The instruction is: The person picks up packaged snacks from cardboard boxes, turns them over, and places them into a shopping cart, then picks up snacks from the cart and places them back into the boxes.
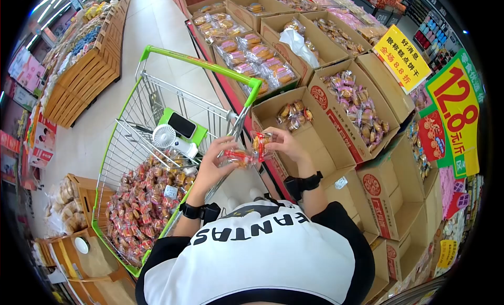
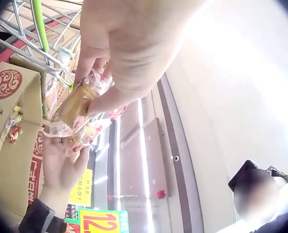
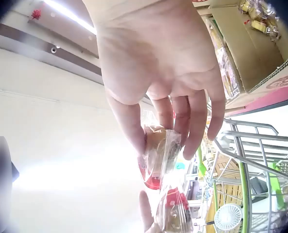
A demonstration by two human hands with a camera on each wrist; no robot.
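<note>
The left hand (image 1: 214, 160) pinches a clear-and-red wrapped pastry (image 1: 237, 158) between thumb and fingers, above the gap between cart and boxes. Close beside it, the right hand (image 1: 286, 145) pinches another wrapped pastry (image 1: 261, 142). In the left wrist view the left hand (image 2: 127, 53) has its thumb against its packet (image 2: 77, 104), near the right hand (image 2: 61, 167). The right wrist view shows the right hand (image 3: 158, 63) holding its packet (image 3: 158, 150) by thumb and fingertips, with the other packet (image 3: 175, 211) just below.
A cart with a green handle (image 1: 202, 63) holds a heap of wrapped pastries (image 1: 147, 200), a white fan (image 1: 164, 136) and a phone (image 1: 182, 125). Right of it are cardboard boxes, one with a few pastries (image 1: 295, 115). A yellow sign (image 1: 401, 58) stands behind. Wooden bins (image 1: 84, 84) line the left.
</note>
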